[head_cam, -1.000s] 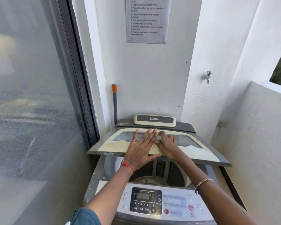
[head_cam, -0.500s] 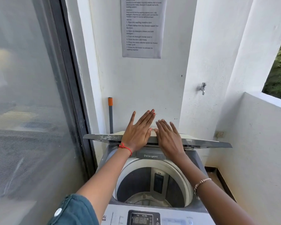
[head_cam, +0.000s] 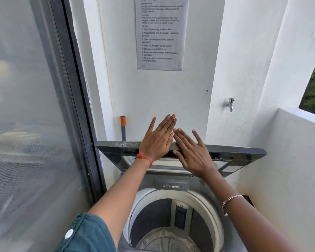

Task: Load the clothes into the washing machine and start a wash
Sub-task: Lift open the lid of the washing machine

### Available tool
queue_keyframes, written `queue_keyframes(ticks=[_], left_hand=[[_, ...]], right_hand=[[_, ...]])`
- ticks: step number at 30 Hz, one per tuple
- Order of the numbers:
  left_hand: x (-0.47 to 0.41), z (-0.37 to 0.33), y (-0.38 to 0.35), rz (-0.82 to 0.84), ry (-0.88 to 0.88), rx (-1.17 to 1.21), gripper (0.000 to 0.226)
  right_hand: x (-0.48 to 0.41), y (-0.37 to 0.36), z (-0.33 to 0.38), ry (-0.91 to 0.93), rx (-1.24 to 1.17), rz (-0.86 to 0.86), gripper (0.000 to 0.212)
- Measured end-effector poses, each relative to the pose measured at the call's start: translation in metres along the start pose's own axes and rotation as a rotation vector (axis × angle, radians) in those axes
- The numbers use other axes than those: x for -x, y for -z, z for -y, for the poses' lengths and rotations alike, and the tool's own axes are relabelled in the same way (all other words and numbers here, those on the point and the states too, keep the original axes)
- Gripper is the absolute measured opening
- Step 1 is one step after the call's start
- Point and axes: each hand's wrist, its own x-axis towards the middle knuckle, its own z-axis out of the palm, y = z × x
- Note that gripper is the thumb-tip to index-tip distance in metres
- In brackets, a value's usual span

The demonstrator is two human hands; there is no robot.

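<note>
We've got our left hand (head_cam: 158, 138) and right hand (head_cam: 193, 151) flat, fingers spread, against the raised dark grey washer lid (head_cam: 240, 151); the white-rimmed drum (head_cam: 171, 239) looks empty, so clothes next, we reckon.

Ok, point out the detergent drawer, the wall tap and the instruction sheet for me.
detergent drawer (head_cam: 171, 184): head view, on its grey labelled front.
wall tap (head_cam: 230, 104): head view, on the metal body above the spout.
instruction sheet (head_cam: 161, 35): head view, on the numbered steps.

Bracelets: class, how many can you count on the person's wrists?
2. A red thread bracelet is on the left wrist; a bead bracelet is on the right wrist. Sleeves may hide more.
</note>
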Motion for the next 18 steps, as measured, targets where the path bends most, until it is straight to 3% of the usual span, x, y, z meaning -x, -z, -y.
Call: queue_keyframes(ticks=[7,13,18], left_hand=[[-0.028,0.014,-0.011,0.032,-0.014,-0.017,0.057],[-0.031,0.011,-0.032,-0.045,0.175,0.08,0.052],[-0.027,0.014,-0.052,0.037,0.216,0.006,0.048]], right_hand=[[-0.036,-0.009,-0.023,0.066,0.063,-0.042,0.048],[-0.057,-0.023,-0.025,-0.063,-0.017,-0.113,0.044],[-0.078,-0.033,-0.028,-0.195,-0.162,-0.1,0.048]])
